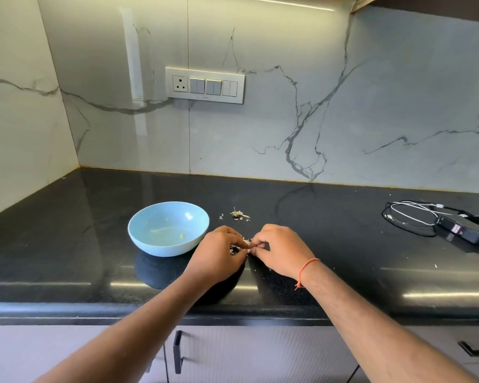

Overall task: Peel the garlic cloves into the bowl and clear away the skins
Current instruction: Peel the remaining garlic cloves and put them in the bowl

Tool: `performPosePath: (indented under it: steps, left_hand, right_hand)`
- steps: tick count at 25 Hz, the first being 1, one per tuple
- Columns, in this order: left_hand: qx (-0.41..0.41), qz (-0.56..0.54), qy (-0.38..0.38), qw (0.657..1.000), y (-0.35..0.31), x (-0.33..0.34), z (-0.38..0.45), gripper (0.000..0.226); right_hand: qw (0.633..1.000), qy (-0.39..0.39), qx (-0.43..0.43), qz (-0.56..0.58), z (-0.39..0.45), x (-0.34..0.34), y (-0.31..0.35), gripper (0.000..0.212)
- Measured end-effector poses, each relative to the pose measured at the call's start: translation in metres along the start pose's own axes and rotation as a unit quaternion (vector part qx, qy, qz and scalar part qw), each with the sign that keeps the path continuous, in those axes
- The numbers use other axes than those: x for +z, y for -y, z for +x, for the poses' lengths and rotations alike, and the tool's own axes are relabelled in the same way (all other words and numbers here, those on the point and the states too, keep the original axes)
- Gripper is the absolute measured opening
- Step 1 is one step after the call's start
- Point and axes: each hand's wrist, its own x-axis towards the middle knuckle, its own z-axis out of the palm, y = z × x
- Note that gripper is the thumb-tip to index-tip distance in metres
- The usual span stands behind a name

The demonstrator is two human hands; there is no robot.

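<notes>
A light blue bowl point(168, 228) stands on the black counter, left of my hands; only a few small scraps show on its bottom. My left hand point(219, 251) and my right hand point(278, 251) meet just right of the bowl, fingertips together. Between them they pinch a small garlic clove point(248, 243) with white skin, mostly hidden by the fingers. A little heap of garlic skins and a root end point(239, 215) lies on the counter behind my hands. A few white skin flakes point(256, 270) lie under my right hand.
A black power adapter point(466, 233) with coiled white and black cables point(411, 214) lies at the right of the counter. A switch panel point(205, 84) is on the marble wall behind. Cabinet handles point(177, 351) show below the counter's front edge.
</notes>
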Motion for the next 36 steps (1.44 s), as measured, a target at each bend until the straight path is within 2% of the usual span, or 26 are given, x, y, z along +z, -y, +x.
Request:
performPosePath:
  steps: [8,12,16,20,24,27,30,33,34,36]
  left_hand:
    - [-0.003,-0.021,0.011,1.000,-0.003,-0.003,0.001,0.009]
    - [0.004,-0.033,0.011,0.999,-0.004,-0.005,-0.001,0.009]
    - [0.029,-0.028,0.024,0.999,-0.006,-0.006,-0.002,0.008]
    - [0.041,-0.037,0.027,0.998,-0.005,-0.005,-0.003,0.006]
    - [0.040,-0.044,0.015,0.998,-0.004,-0.006,-0.003,0.026]
    - [0.039,-0.046,0.013,0.998,-0.004,-0.006,-0.003,0.029]
    - [0.040,-0.047,0.011,0.998,-0.004,-0.006,-0.003,0.027]
    - [0.035,-0.053,0.012,0.998,-0.002,-0.006,-0.002,0.023]
    - [0.033,-0.056,0.013,0.998,-0.003,-0.006,-0.002,0.021]
    - [0.030,-0.070,0.010,0.997,-0.005,-0.007,-0.002,0.020]
  right_hand:
    - [0.999,-0.026,0.001,0.034,-0.007,-0.002,0.001,0.008]
    - [0.986,-0.021,0.064,0.154,-0.004,-0.009,0.003,0.004]
    - [0.977,0.022,0.094,0.188,-0.002,-0.023,0.001,0.004]
    - [0.991,0.022,0.075,0.105,-0.002,-0.043,-0.001,0.009]
    - [0.999,-0.019,0.026,-0.026,-0.003,-0.054,-0.004,0.013]
    - [0.980,0.045,-0.031,-0.194,-0.006,-0.043,-0.005,0.022]
    - [0.981,0.008,-0.022,-0.191,-0.001,-0.051,-0.008,0.023]
    - [0.976,0.054,-0.021,-0.209,-0.003,-0.044,-0.009,0.021]
    - [0.985,0.045,0.000,-0.165,-0.004,-0.043,-0.011,0.019]
    - [0.999,-0.024,0.038,-0.016,-0.005,-0.039,-0.012,0.013]
